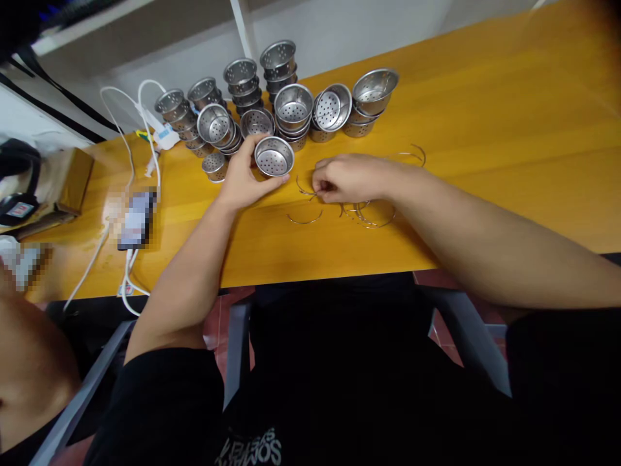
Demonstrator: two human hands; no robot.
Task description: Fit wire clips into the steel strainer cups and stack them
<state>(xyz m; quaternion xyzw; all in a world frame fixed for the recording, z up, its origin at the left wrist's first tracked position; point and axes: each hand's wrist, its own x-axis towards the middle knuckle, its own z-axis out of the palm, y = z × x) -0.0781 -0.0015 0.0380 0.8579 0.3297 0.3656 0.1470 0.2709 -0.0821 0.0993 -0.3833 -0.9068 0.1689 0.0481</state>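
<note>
My left hand [242, 180] is wrapped round a perforated metal strainer cup [274, 157], its open top tilted toward me. To the right of the cup, my right hand [347, 177] is closed in a pinch on a thin curved wire [304, 191]; the fingertips are partly hidden. A single loose wire arc [305, 222] lies on the table in front of the hands. Several more wire arcs [373, 224] lie tangled under my right wrist. Behind my hands stand several stacks of strainer cups [294, 103], some leaning.
The yellow wooden table [485, 162] runs along a pale wall. At left lie a phone [138, 220] with white cables, a power strip [165, 134], and a cardboard box [72, 181] with headphones [19, 181]. Another person's arm [33, 369] is at the lower left.
</note>
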